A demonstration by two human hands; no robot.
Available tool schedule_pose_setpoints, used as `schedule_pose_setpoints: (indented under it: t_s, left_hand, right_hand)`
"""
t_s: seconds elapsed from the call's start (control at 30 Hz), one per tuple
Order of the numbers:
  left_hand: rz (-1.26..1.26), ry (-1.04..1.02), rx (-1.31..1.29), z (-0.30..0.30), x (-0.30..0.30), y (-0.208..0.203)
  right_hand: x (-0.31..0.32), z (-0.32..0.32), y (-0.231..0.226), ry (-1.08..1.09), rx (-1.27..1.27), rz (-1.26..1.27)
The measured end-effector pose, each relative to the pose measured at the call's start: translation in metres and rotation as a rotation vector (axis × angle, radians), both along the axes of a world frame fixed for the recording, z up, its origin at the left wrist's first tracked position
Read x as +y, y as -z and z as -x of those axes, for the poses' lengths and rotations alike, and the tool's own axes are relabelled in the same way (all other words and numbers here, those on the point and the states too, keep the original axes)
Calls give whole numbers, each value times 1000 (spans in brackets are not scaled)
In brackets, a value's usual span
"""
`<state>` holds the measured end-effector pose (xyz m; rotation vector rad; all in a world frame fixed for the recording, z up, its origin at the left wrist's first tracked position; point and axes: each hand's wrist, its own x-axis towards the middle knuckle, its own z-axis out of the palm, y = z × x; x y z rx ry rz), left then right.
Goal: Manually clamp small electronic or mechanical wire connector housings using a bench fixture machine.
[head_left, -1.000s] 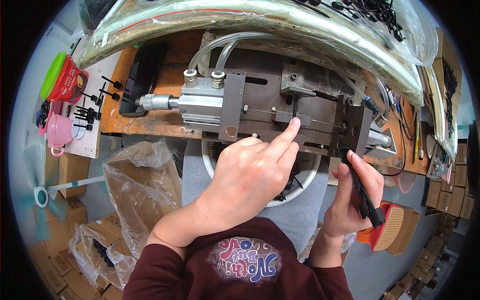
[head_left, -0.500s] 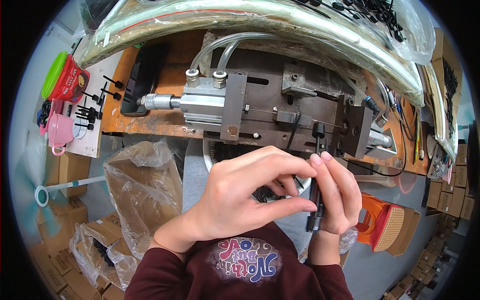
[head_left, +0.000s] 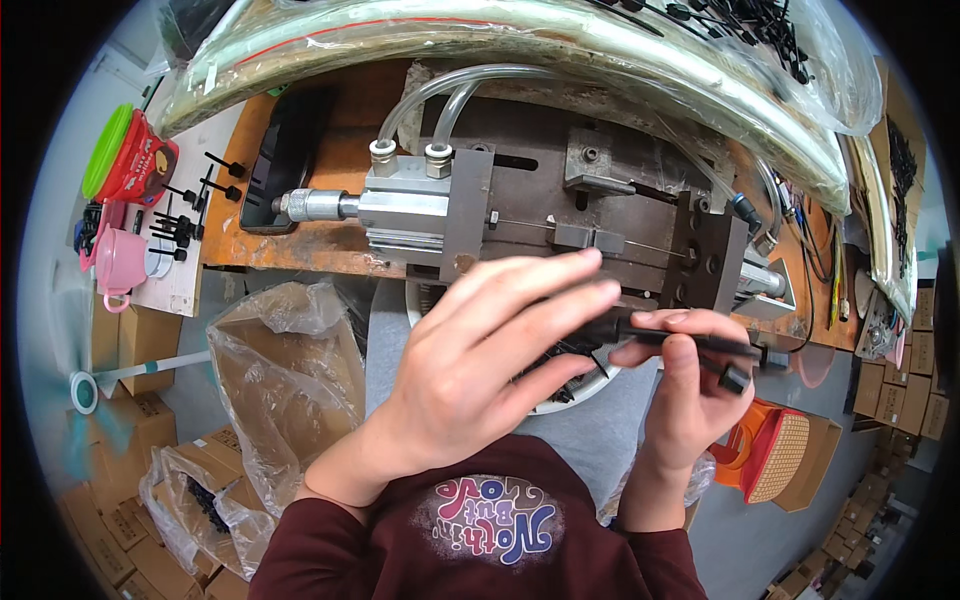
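Above my lap, my right hand (head_left: 685, 410) pinches a small bunch of thin black plastic rods with knob-like ends (head_left: 705, 342) between thumb and fingers. The rods lie nearly level, tips pointing right and dark ends toward my left hand. Slightly blurred, my left hand (head_left: 450, 350) has its fingers stretched out and its thumb apart, close to those dark ends; whether it touches them I cannot tell. Behind the hands stands a metal bench fixture with a silver air cylinder (head_left: 405, 215), a thin horizontal rod and a small grey block (head_left: 575, 237). Beneath them, a round white container (head_left: 560, 405) of black parts is partly hidden.
A dark phone (head_left: 270, 175) lies on the orange bench left of the fixture. Farther left are black knobbed parts (head_left: 175, 228), a pink cup (head_left: 122, 262) and a red tub (head_left: 150, 165). Plastic-wrapped strips (head_left: 520, 45) cross the back. A plastic-lined carton (head_left: 285, 380) stands lower left.
The black rods have swung from upright to nearly level as my right hand turned and moved right. My left fingers have straightened from a curled pose near the rods.
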<state>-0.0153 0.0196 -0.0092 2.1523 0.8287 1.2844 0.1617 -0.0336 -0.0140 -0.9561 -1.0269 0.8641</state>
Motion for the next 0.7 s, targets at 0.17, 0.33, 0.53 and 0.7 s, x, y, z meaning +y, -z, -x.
schedule_pose_setpoints:
  t_s: [0.17,0.33,0.53,0.7]
  left_hand:
    - [147,187,-81,4,-9,4]
    - [131,219,-72,4,-13,-2]
    - [52,91,60,9,-13,-7]
    - [-89,-53,212,-3,-4,16]
  right_hand:
    - [2,-14,-2,-223,225,207]
    - [0,-16,-3,-298,155,226]
    - [1,-8,-7,-33,-6,165]
    - [2,-15,-3,120,-220,123]
